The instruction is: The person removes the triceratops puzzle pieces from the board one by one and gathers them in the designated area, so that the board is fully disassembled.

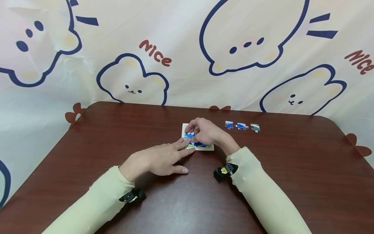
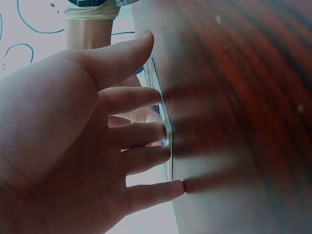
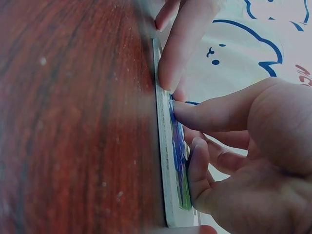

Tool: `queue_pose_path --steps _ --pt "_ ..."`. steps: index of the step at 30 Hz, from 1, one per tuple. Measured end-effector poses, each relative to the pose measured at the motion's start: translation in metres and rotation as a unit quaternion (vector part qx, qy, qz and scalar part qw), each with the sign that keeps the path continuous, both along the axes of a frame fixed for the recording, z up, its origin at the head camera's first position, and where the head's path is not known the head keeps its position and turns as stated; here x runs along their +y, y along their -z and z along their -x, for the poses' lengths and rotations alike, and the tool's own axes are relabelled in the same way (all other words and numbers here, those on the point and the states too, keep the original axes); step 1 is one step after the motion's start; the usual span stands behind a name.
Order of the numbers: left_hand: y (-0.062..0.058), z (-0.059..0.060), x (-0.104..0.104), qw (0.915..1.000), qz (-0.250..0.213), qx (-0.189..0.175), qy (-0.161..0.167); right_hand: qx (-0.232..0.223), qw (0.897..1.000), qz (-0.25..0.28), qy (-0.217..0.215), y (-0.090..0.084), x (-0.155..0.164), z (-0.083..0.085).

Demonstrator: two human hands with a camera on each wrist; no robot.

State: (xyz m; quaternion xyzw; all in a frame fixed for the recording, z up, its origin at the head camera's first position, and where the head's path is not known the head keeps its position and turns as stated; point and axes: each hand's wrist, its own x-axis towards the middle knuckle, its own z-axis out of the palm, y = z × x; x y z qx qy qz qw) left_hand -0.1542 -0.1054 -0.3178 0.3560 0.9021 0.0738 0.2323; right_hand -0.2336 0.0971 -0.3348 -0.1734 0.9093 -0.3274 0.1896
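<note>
**Puzzle board pressed under two hands on a dark wooden table**

Much of the puzzle board (image 1: pixel 204 148) is hidden in the head view: the right hand (image 1: pixel 204 131) is curled over its upper part, and only the white rim and a patch of blue and green picture are left showing. Whether a loose piece is held under the right fingertips (image 3: pixel 183 109) cannot be made out. In both wrist views the board is seen edge-on and blurred, so its picture is barely readable; in the right wrist view a thin strip of blue and green is visible along the pale edge.

The board is small, square and white-bordered, and it lies flat near the middle of the table (image 1: pixel 292 182), toward its far side. It is pressed from above by the bent fingers of the right hand, whose tips are set on its face. The left hand (image 1: pixel 157 159) is laid with fingers straight and slightly spread, and its fingertips (image 2: pixel 163 131) are set against the board's near left corner.

Three loose puzzle pieces (image 1: pixel 242 126) are laid in a row just to the right of the board, apart from both hands. A patterned cloth (image 1: pixel 181 55) with cartoon animals is hung behind the table.
</note>
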Motion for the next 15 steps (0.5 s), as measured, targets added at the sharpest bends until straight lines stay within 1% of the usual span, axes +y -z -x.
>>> queue_pose_path --steps 5,11,15 --pt "0.0003 0.0001 0.0007 1.0000 -0.001 -0.004 -0.001 -0.004 1.000 0.013 0.006 0.0004 0.0010 0.0002" --pt "-0.0001 0.0006 0.0005 1.0000 -0.003 -0.008 0.002 0.006 0.999 0.033 0.008 -0.0001 0.0015 -0.0005" --pt "-0.0003 0.0007 -0.0002 1.0000 -0.001 -0.009 -0.002 0.010 0.999 0.031 0.004 0.0003 0.0000 0.0000"
